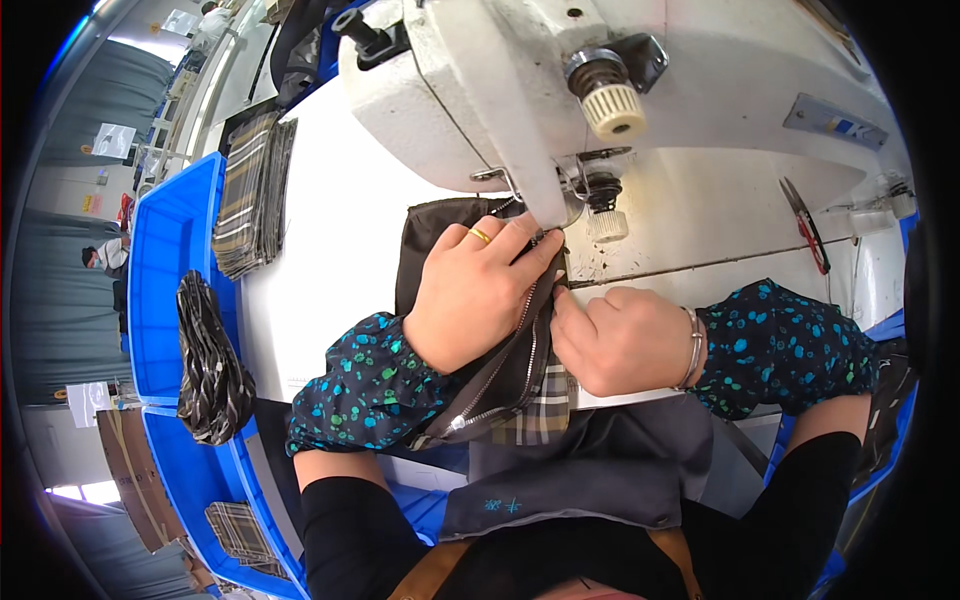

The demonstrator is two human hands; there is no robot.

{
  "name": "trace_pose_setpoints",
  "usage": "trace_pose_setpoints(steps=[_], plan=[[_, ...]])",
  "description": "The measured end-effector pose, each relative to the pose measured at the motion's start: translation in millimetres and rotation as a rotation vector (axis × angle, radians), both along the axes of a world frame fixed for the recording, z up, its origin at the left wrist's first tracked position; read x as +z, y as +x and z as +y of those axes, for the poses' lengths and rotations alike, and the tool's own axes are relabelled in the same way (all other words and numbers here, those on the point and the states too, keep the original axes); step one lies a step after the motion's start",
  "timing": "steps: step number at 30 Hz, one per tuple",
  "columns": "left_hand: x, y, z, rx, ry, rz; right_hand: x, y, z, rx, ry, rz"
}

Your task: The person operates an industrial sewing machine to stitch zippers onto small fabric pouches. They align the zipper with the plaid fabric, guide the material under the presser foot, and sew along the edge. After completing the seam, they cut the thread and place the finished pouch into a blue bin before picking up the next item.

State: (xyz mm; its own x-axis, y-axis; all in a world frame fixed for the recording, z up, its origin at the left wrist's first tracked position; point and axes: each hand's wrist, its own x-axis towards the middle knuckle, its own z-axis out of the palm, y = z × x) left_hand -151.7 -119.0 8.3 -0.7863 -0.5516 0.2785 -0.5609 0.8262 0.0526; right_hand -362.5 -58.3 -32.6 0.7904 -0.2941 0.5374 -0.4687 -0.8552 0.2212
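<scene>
Head view: seemingly midway through sewing zip (460, 422) to cloth (428, 238), with lower stretch apparently unstitched; pressing with left hand (472, 300), fingers unclenched, pinching edge with right hand (625, 340).

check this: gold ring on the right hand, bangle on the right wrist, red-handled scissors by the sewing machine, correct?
Not quite: the head view shows the gold ring on the left hand, not the right hand. The bangle is on the right wrist, the red-handled scissors by the sewing machine.

Sewing machine (440, 115) cut off at top; fabric (425, 240) partly hidden by hands (475, 290).
</scene>
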Motion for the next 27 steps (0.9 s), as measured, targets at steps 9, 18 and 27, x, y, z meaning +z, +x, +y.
trace_pose_setpoints(steps=[9, 18, 27], plan=[[7.3, 1.5, -1.4, 0.047, 0.153, 0.012, -6.8, 6.5, 1.3, 0.024, 0.067, -0.066], [-0.3, 4.8, -15.2, 0.086, 0.131, -0.006, -9.2, 7.3, -8.9, -0.064, 0.098, -0.077], [19.9, 13.5, 9.5, -0.07, 0.146, -0.051, 1.9, 9.2, 25.3, -0.074, 0.07, 0.019]])
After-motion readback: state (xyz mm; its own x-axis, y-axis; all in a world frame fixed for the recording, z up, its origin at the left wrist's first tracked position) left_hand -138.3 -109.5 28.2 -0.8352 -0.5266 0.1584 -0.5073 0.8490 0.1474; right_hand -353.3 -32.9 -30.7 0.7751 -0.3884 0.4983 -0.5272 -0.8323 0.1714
